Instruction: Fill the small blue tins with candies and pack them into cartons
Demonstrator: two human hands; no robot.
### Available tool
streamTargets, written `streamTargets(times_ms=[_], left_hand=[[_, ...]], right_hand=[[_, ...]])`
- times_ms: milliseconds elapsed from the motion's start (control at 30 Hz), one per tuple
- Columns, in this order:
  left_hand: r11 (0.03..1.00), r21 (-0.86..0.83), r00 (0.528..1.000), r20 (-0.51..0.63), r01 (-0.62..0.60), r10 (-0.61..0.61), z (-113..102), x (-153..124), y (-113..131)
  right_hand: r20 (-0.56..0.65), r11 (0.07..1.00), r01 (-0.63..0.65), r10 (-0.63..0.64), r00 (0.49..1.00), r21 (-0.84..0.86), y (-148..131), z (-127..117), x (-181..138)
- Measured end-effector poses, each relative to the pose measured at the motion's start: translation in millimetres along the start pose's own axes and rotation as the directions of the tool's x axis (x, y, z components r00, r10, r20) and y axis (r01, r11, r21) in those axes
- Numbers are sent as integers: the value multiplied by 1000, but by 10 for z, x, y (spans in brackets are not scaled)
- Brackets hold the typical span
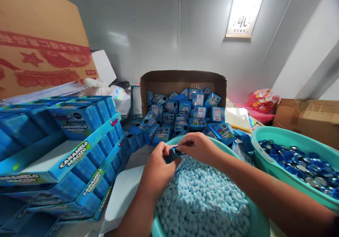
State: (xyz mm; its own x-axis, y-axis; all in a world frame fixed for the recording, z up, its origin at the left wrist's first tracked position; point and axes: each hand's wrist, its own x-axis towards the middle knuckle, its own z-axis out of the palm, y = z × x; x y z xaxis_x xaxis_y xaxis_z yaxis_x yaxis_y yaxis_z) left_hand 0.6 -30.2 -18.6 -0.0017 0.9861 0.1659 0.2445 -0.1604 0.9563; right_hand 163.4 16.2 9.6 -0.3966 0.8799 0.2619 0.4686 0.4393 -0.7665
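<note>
Both my hands meet over a teal basin (256, 218) heaped with small pale-blue candies (201, 198). My left hand (156, 168) grips a small dark-blue box (173, 154) from below. My right hand (198, 146) pinches the top of the same box with its fingertips. Just beyond my hands, an open cardboard carton (182, 80) spills over with many small blue "Caramelo Macizo" boxes (185, 113).
Stacked blue display trays (69, 159) of filled boxes stand at left. A second teal basin (267, 161) at right holds blue and silver caps (299, 164). A large printed cardboard sheet (39, 42) leans at the back left. A brown carton (309, 118) and a red bag (262, 101) sit at the back right.
</note>
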Motion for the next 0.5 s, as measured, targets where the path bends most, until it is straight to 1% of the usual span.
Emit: streamTargets(times_ms=[100, 167, 267, 367, 433, 500], left_hand=[[999, -53, 1000, 22, 5, -4, -4, 3, 0], [998, -55, 1000, 13, 5, -4, -6, 4, 1], [999, -45, 1000, -5, 3, -4, -8, 3, 3], [996, -85, 1000, -16, -6, 4, -11, 3, -1], [994, -108, 1000, -26, -5, 3, -17, 2, -8], [993, -117, 1000, -19, 1, -4, -28, 0, -14]], right_hand=[[-46, 989, 5, 2, 999, 151, -37, 53, -10], [-70, 983, 40, -28, 997, 180, -83, 68, -19], [-102, 985, 105, -91, 991, 135, -126, 77, -29], [-123, 986, 149, -140, 982, 70, -112, 75, -24], [-135, 988, 151, -146, 980, 32, -84, 64, -14], [-133, 993, 111, -106, 985, 34, -57, 46, -4]])
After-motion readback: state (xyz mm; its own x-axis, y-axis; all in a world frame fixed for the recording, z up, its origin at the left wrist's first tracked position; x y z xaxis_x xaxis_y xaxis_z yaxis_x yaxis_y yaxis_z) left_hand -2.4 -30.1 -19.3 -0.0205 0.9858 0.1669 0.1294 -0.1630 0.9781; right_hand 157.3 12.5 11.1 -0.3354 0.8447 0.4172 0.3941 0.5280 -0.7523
